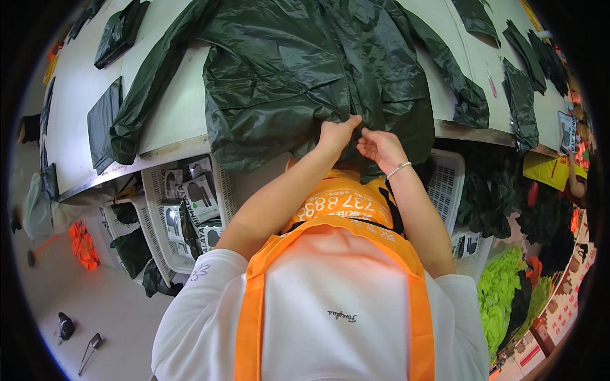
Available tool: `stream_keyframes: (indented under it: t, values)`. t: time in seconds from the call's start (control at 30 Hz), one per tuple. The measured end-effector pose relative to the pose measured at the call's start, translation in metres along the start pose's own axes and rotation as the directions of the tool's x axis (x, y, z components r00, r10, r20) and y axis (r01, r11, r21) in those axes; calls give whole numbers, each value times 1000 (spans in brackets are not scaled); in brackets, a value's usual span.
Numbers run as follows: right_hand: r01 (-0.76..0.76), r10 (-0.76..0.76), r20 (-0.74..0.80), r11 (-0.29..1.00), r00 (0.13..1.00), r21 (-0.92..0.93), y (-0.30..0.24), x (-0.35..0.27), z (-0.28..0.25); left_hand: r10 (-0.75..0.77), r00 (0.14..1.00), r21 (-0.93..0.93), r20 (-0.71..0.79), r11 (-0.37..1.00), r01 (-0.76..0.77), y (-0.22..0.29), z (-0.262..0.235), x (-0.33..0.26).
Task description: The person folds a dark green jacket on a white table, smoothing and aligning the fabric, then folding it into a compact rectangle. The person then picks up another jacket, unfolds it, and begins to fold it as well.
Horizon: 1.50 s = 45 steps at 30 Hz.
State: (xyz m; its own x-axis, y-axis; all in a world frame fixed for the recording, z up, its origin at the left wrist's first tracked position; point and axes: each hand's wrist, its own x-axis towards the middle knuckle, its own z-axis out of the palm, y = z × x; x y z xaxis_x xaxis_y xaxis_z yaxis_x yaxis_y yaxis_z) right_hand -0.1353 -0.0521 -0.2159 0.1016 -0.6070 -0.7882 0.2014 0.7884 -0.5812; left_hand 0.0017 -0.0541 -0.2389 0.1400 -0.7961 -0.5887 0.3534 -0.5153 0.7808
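A dark green, shiny rain jacket (273,76) lies spread on the white table, its sleeves out to both sides and its lower hem hanging over the near edge. A zipper (349,95) runs down its front. At the zipper's lower end, my left hand (338,134) pinches the jacket's front edge between thumb and fingers. Close beside it on the right, my right hand (384,150), with a beaded bracelet at the wrist, has its fingers curled together by the other front edge. Whatever those fingertips grip is too small to make out.
Folded dark green garments (105,124) lie along the white table (181,89). Below its edge stand white plastic baskets (155,222) holding packaged items. Bright yellow-green cloth (502,292) is piled at the right. An orange bundle (83,246) and a handled dustpan (94,343) lie on the floor at left.
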Motion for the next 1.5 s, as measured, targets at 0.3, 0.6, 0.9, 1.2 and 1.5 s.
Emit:
stream_keyframes:
  t: [0.3, 0.6, 0.9, 1.2, 1.5]
  values:
    - [-36, 30, 90, 997, 995, 65, 36, -16, -12, 17, 999, -16, 36, 1000, -16, -9, -13, 4]
    - [114, -123, 50, 982, 991, 152, 34, -22, 11, -215, 953, -462, 213, 837, 292, -12, -52, -27]
    - [291, -292, -27, 957, 956, -12, 40, -21, 28, -82, 996, -349, 34, 933, 89, -21, -45, -29]
    - [317, -314, -69, 948, 947, 36, 40, -24, 38, -118, 991, -326, 65, 936, 133, -12, -45, -34]
    - [303, -298, -100, 952, 949, 35, 42, -17, 41, 117, 990, 372, 79, 918, -138, 5, -52, -37]
